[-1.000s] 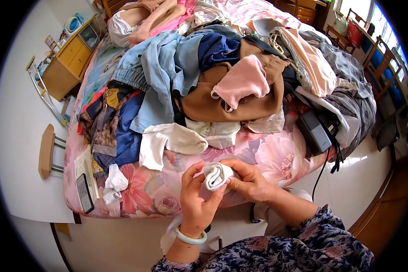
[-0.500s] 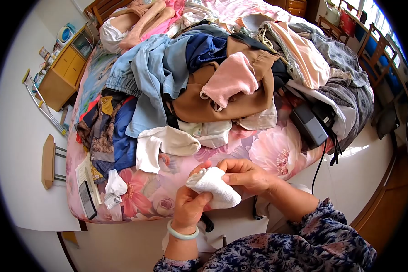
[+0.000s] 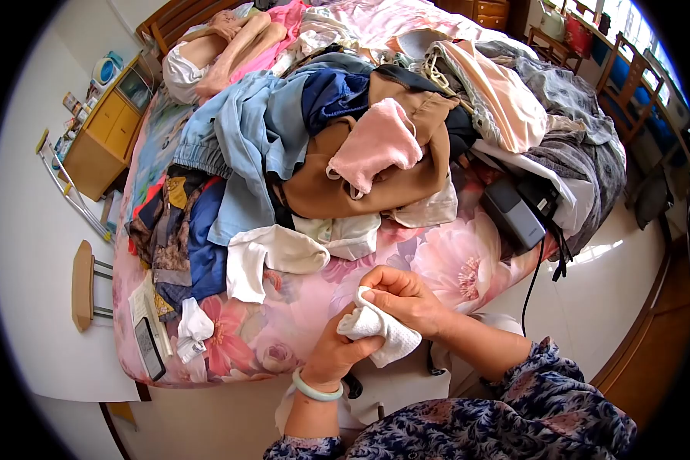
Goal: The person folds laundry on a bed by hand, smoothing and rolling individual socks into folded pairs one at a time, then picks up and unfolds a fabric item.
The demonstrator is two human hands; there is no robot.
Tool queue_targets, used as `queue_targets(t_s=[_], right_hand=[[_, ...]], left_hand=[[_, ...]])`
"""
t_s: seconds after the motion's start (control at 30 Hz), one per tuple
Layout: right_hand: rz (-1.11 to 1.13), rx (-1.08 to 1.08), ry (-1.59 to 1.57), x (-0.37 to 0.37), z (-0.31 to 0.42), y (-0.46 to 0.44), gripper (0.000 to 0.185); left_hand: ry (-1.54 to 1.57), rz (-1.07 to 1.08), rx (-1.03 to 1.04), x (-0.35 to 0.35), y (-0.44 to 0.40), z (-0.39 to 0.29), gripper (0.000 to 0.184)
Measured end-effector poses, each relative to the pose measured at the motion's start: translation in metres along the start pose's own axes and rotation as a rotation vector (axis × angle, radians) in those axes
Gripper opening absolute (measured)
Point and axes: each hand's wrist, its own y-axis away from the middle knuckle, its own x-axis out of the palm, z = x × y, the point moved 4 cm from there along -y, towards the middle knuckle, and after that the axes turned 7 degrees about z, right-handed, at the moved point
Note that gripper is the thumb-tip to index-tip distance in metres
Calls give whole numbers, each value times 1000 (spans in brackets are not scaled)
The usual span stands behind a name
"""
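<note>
A small white knitted cloth item, perhaps a sock, is held between both hands above the bed's near edge. My left hand, with a pale bangle at the wrist, grips its lower left side between thumb and fingers. Pinching its upper edge is my right hand. A white sock lies flat on the flowered bedsheet just beyond. Farther back are brown trousers with a pink cloth on top, next to light blue denim clothing.
At the bed's left corner lie a phone, a notebook and a crumpled white item. A grey box with cables sits at right. Another person's bent legs are at the back left, and a crutch leans nearby.
The rolled white item has been opened out into a looser, longer piece hanging down to the right. Both hands have moved slightly, and the view has shifted.
</note>
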Motion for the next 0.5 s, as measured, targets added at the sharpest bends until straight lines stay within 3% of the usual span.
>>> queue_targets(t_s=[0.3, 0.37, 0.43, 0.47, 0.5], right_hand=[[-24, -64, 242, -1, 9, -2, 12], [-36, -112, 318, 3, 19, -2, 12], [-22, -270, 840, 13, 35, -2, 12], [-27, -407, 973, 22, 38, -3, 14], [-20, -402, 969, 25, 34, -5, 14]], left_hand=[[-124, -151, 106, 1, -4, -4, 30], [-385, -257, 219, -6, -4, -9, 22], [-497, -363, 257, -4, -6, -18, 18], [-622, -524, 325, -5, -4, -24, 19], [-745, -688, 390, -5, -1, -28, 21]])
